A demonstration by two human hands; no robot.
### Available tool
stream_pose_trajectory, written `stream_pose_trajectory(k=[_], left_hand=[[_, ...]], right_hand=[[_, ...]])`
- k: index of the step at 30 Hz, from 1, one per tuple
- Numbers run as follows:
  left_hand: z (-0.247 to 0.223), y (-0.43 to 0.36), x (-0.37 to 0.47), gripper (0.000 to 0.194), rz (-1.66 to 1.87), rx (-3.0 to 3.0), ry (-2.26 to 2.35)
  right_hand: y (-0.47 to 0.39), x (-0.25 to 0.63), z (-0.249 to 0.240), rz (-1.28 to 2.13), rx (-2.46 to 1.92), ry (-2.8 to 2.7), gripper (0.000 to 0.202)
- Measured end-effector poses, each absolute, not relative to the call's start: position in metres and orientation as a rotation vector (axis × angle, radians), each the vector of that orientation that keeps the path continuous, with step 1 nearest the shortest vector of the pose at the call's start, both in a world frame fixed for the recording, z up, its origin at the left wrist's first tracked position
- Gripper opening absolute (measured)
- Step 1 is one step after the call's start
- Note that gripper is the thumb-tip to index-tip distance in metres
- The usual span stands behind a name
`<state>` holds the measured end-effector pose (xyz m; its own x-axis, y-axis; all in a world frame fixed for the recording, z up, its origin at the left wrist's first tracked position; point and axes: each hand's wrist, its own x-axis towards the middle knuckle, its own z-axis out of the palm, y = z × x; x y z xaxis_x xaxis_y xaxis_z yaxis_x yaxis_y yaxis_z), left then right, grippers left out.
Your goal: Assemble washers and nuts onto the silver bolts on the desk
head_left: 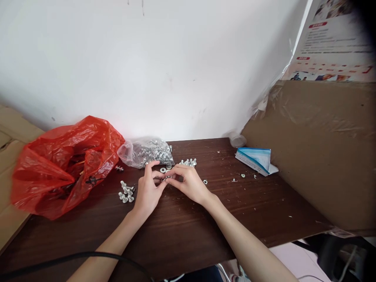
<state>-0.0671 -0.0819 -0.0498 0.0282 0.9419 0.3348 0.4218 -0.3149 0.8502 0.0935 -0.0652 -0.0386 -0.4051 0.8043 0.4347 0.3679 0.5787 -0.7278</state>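
My left hand (147, 190) and my right hand (190, 182) meet at the fingertips above the table. Pinched between them is a small shiny metal fastener (168, 177), mostly covered by the fingers, so whether it is a bolt or a washer I cannot tell. Just behind my fingers lies a flat washer (163, 170). Several bolts (187, 162) stand in a group behind my right hand. Left of my left hand is another cluster of bolts (126, 192). A clear plastic bag (149, 150) full of small metal hardware rests behind my left hand.
A red plastic bag (67, 168) takes up the left side of the dark wooden table (188, 231). A nut (205, 181) lies right of my hands. Farther right are a blue-and-white packet (255, 159) and a clear cup (237, 140). Cardboard (317, 156) borders the right side.
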Motion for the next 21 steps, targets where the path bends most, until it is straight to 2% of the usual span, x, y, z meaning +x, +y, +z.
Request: stream_pose_trajectory(k=[2, 8, 12, 21], left_hand=[[-0.050, -0.082, -0.067, 0.050, 1.247, 1.799, 1.370], [-0.051, -0.084, -0.067, 0.049, 1.218, 1.886, 1.317], [-0.052, -0.085, -0.067, 0.049, 1.177, 1.896, 1.329], [-0.053, -0.084, -0.064, 0.047, 1.153, 1.876, 1.262]], right_hand=[[-0.067, 0.093, -0.038, 0.661, -0.990, -2.038, 0.005], [-0.072, 0.088, -0.032, 0.462, -1.247, -2.186, 0.023], [-0.076, 0.084, -0.031, 0.305, -1.375, -2.307, 0.028], [-0.076, 0.081, -0.029, 0.235, -1.551, -2.335, 0.037]])
